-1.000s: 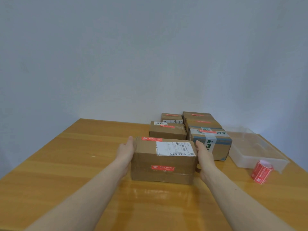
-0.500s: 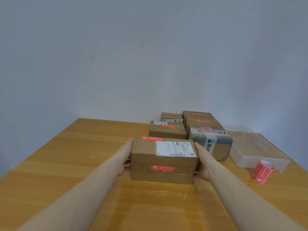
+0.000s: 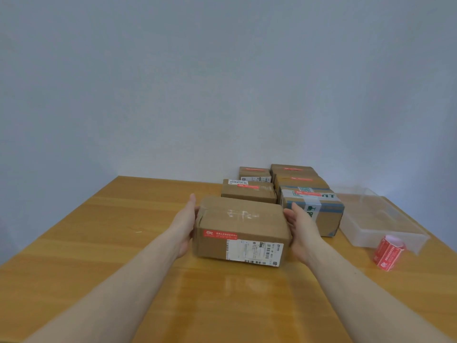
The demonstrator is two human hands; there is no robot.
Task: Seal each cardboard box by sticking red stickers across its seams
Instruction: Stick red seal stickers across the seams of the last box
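While both hands press flat against its ends, left hand point(image 3: 184, 227) and right hand point(image 3: 300, 227) grip released, cardboard box point(image 3: 241, 230) sits on tabletop point(image 3: 99, 243); sticker roll point(image 3: 388, 252) well right of box

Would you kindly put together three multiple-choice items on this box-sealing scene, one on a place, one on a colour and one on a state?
1. Where does the sticker roll lie?
A. on the nearest box
B. on the table, beside the clear plastic tray
C. inside the tray

2. What colour is the roll?
A. red
B. blue
C. green

3. How is the nearest box held?
A. pinched by one corner
B. untouched
C. between the left hand and right hand, one at each end

Answers: 1 B, it lies on wood by the tray's near corner; 2 A, its labels are red; 3 C, straight fingers flank both ends.
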